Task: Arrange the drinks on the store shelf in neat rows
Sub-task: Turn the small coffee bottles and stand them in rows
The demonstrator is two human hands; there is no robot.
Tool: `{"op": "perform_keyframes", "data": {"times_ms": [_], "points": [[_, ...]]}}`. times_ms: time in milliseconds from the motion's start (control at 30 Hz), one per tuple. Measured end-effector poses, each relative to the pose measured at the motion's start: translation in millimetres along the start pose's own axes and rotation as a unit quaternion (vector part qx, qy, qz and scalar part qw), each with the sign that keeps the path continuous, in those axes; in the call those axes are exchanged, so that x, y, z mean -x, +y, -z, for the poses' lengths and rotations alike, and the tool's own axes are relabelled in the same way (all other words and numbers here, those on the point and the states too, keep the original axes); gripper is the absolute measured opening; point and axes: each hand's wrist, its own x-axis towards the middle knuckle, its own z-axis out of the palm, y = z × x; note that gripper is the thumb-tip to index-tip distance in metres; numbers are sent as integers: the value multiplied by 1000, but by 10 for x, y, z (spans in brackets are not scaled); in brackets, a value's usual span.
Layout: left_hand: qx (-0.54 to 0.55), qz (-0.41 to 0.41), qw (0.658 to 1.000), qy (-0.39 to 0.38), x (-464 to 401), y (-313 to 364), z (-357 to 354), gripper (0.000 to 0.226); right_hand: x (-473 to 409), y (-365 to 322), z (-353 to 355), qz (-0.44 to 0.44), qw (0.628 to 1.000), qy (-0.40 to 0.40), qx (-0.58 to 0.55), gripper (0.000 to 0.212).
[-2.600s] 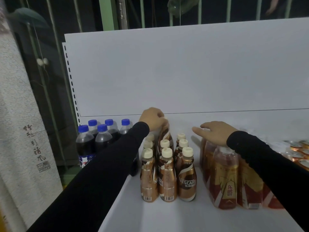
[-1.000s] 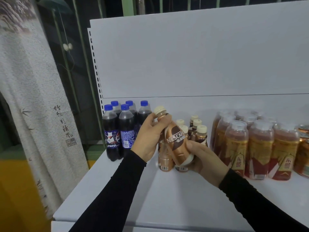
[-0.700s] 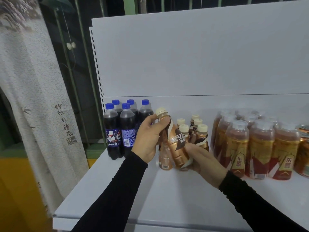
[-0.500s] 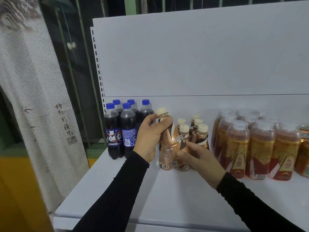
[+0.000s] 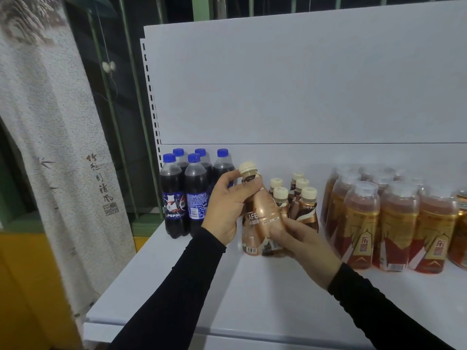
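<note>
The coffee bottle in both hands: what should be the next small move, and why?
Probably lower the coffee bottle upright onto the shelf at the front of the coffee group. The left hand grips its neck, the right hand holds its base, and it hangs tilted at the group's front left.

Cola bottles (image 5: 185, 195) left of tea bottles (image 5: 384, 221)
</note>
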Motion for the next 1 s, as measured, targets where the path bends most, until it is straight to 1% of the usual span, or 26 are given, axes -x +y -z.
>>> {"op": "perform_keyframes", "data": {"times_ms": [133, 233, 300, 367, 433, 500, 600, 700, 767, 867, 1000], "points": [[-8, 4, 999, -34, -4, 0, 18, 33, 8, 30, 19, -17, 996, 14, -92, 36], [-9, 8, 999, -38, -19, 1, 42, 36, 17, 39, 29, -39, 992, 10, -120, 33], [-21, -5, 999, -33, -31, -10, 51, 42, 20, 37, 35, -35, 994, 6, -99, 28], [-25, -19, 999, -25, -34, -12, 42, 45, 23, 20, 24, -21, 999, 1, -36, 27], [-22, -29, 999, -17, -40, -14, 24, 48, 21, -4, 11, -12, 1000, -2, 28, 34], [-26, -40, 999, -11, -40, -12, 0, 50, 8, -7, 14, -2, 998, 0, 60, 44], [-32, -49, 998, -2, -40, -9, -26, 52, -4, 16, 19, 8, 999, 15, 47, 47], [-40, -45, 998, 1, -26, 20, -21, 37, -14, 40, 8, -2, 1000, 27, -3, 40], [-48, -37, 998, -2, -20, 28, 2, 33, -35, 45, 3, -17, 999, 35, -33, 37], [-55, -38, 998, -3, -11, 7, 55, 41, -60, 41, -3, -23, 997, 43, -66, 35], [-89, -50, 994, -27, 36, -26, 109, 48, -83, 26, 0, -6, 997, 42, -59, 40]]}}
